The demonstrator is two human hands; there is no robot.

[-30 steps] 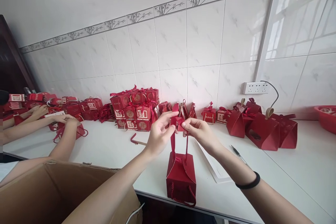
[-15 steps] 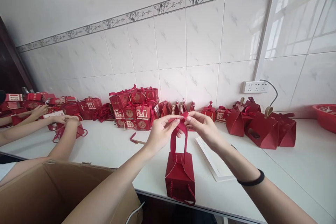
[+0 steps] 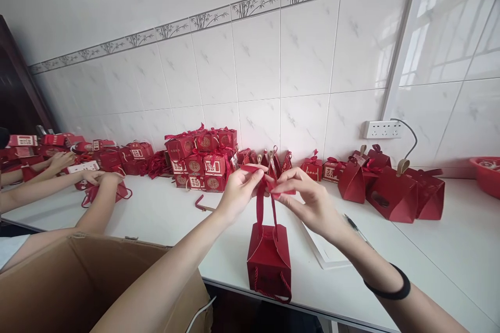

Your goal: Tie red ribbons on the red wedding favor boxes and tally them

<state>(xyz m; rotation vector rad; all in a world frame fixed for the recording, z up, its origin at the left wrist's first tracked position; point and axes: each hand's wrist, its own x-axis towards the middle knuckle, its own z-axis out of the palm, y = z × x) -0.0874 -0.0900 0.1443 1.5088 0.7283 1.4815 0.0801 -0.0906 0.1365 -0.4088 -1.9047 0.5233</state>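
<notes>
A dark red gift box (image 3: 269, 260) with folded top flaps and twisted cord on its front stands at the table's front edge. Red ribbon (image 3: 260, 210) rises from its top in two strands up to my hands. My left hand (image 3: 240, 187) pinches the ribbon above the box, thumb against fingers. Just right of it, my right hand (image 3: 308, 195) grips a ribbon end between thumb and fingertips. Where the strands cross between the hands, the fingers partly hide them.
Stacked red boxes (image 3: 201, 161) stand against the tiled wall. Larger red boxes (image 3: 394, 192), a red basin (image 3: 484, 174) and a pen (image 3: 357, 230) by white paper (image 3: 324, 247) are right. An open carton (image 3: 128, 260) sits front left, near other people's hands (image 3: 103, 179).
My right hand has shifted slightly right and down, drawing a ribbon end along with it. My left hand keeps its pinch. The box stays where it was, and the view has turned slightly.
</notes>
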